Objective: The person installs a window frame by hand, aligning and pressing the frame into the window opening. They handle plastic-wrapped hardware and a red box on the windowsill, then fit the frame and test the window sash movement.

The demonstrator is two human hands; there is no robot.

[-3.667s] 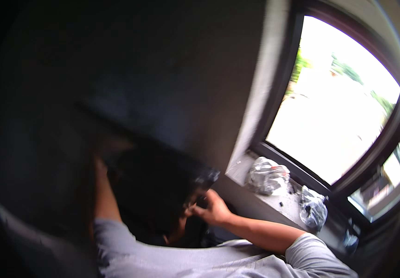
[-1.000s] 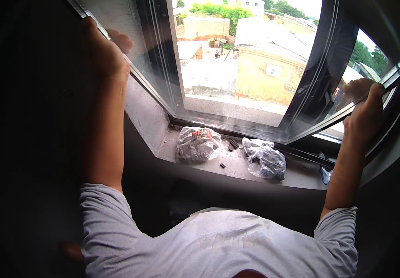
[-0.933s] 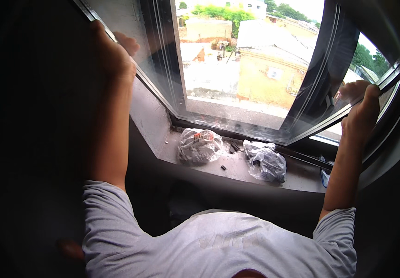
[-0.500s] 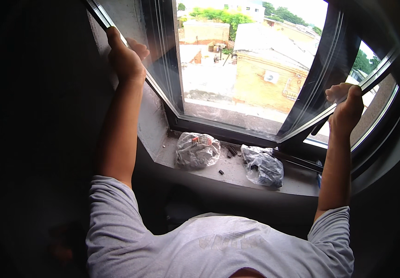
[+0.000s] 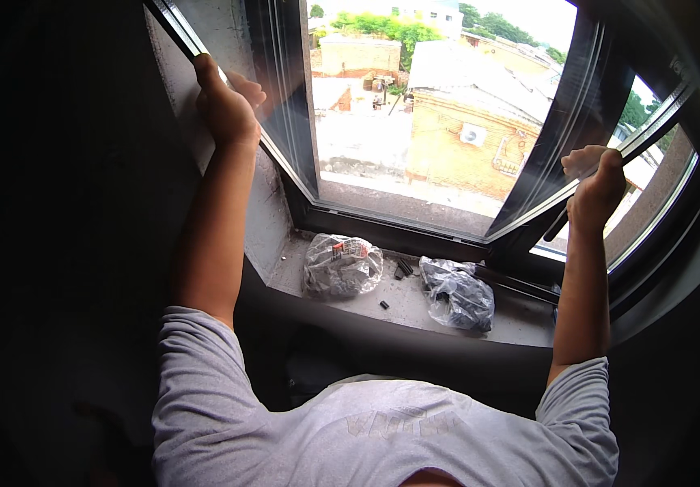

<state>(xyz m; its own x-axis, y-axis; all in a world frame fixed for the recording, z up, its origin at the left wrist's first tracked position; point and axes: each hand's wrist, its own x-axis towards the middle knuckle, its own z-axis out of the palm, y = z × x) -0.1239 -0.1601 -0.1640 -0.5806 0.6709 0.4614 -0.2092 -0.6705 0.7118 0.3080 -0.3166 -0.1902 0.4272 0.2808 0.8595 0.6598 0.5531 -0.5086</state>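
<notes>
Near the sill's [image 5: 407, 306] back edge, our left hand [image 5: 226, 109] and right hand [image 5: 598, 191] curl fingers round a glass pane [image 5: 415, 162].

A: Glass pane [image 5: 415, 138], surface?
B: Clear, smooth, glossy; throws faint reflections. Edge strip [image 5: 658, 122] bright, silvery, metal by look, shiny.
A: Window frame [image 5: 390, 233]?
B: Dark, smooth, low sheen. Metal or plastic: cannot tell.
A: Sill [image 5: 407, 315]?
B: Pale grey, matt, gritty, specked with crumbs. Side wall [image 5: 267, 219] also matt; rough, scuffed, plaster-like.
A: Bags?
B: Left bag [image 5: 342, 268] and right bag [image 5: 457, 294] both thin see-through plastic film, crinkled, glossy highlights on the creases. Small black piece [image 5: 384, 305]: plastic or rubber, undetermined.
A: Shirt [image 5: 382, 422]?
B: Grey cloth, matt, soft wrinkles along both sleeves.
</notes>
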